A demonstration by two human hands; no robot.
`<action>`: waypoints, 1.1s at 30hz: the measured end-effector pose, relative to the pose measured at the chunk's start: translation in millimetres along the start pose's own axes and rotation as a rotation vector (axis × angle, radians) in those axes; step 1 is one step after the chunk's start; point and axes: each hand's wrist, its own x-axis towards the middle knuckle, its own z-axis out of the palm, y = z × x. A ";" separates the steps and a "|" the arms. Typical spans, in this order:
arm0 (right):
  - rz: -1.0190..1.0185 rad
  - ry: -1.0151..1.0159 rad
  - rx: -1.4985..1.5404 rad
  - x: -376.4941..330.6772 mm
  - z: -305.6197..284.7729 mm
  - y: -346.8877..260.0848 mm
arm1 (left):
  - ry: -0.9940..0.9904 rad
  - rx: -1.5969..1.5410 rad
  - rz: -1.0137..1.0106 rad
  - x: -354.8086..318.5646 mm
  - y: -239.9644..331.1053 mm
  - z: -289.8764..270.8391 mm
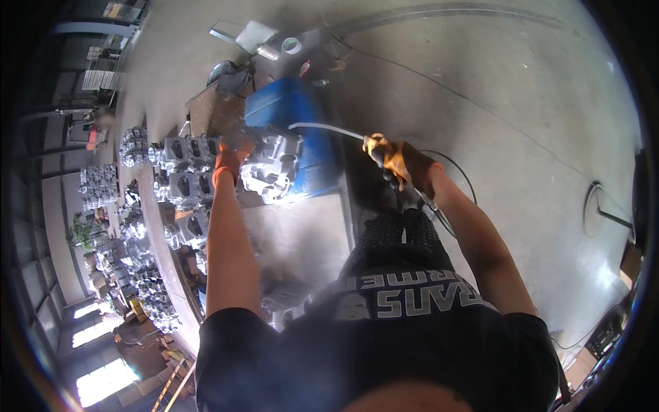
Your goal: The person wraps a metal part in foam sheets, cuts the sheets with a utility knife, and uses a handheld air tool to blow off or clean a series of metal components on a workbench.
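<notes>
My right hand (pixel 405 165), in an orange and dark glove, is closed around an air blow gun (pixel 382 154). Its long curved nozzle (pixel 326 128) reaches left, the tip beside the upper right of a silver metal casting (pixel 272 165). That casting sits at the edge of a blue plastic-looking surface (pixel 317 161). On its left side, my left hand (pixel 233 156) in an orange glove grips it; the fingers are blurred and partly merge with the metal behind them.
Rows of similar castings (pixel 185 184) stand to the left, with more stacks (pixel 141 268) beyond. A brown board (pixel 218 113), a tape roll (pixel 292 45) and a bottle (pixel 268 52) lie farther off. A hose (pixel 467 177) trails from the gun; a thin cable (pixel 439 84) crosses the floor.
</notes>
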 end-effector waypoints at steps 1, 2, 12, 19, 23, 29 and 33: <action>-0.006 0.033 0.143 11.3 1.0 1.3 | 0.063 0.060 0.082 4.5 -6.3 2.5; -0.012 0.010 0.149 15.4 5.2 -0.3 | 0.119 0.123 0.166 8.3 -14.2 8.4; -0.004 -0.068 0.182 21.0 -12.7 -5.6 | 0.096 0.187 0.569 -3.9 -19.0 -13.9; 0.140 0.049 -0.035 32.7 -22.8 37.1 | 0.094 0.087 0.707 -19.7 -21.7 -15.0; 0.046 -0.058 0.028 13.1 19.5 23.2 | 0.049 0.089 0.634 -28.5 -12.3 -19.1; 0.040 0.050 -0.161 -5.3 10.2 8.9 | 0.040 0.060 0.620 -29.3 -16.1 -19.6; 0.102 -0.010 0.109 17.9 20.2 40.2 | 0.057 0.068 0.594 -35.5 -8.4 -20.7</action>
